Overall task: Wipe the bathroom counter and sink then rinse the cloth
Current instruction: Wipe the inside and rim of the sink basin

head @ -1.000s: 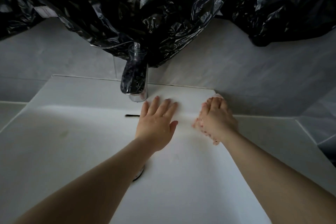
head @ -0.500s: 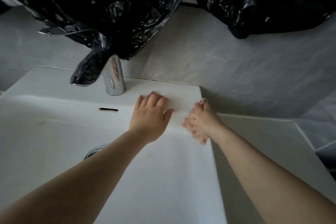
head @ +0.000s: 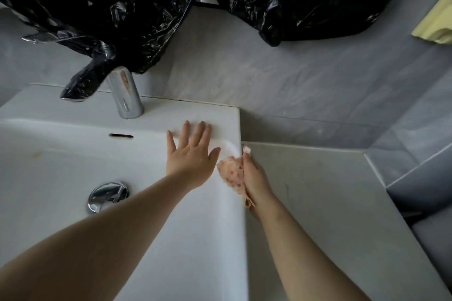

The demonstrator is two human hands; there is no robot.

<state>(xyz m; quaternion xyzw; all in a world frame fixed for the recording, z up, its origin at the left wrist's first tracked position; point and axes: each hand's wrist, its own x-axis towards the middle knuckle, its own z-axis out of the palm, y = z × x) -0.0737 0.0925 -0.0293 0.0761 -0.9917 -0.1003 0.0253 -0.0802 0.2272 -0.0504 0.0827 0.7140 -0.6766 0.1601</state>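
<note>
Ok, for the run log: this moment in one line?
left hand flat on sink rim | right hand presses cloth on sink's right edge

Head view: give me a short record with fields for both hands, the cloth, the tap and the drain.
left hand: flat, fingers straight, on the sink's back right corner
right hand: presses the cloth against the sink's right rim
cloth: pale pink, red-spotted, bunched
tap: chrome, no water running, spout under black plastic
drain plug: chrome, in the basin floor
</note>
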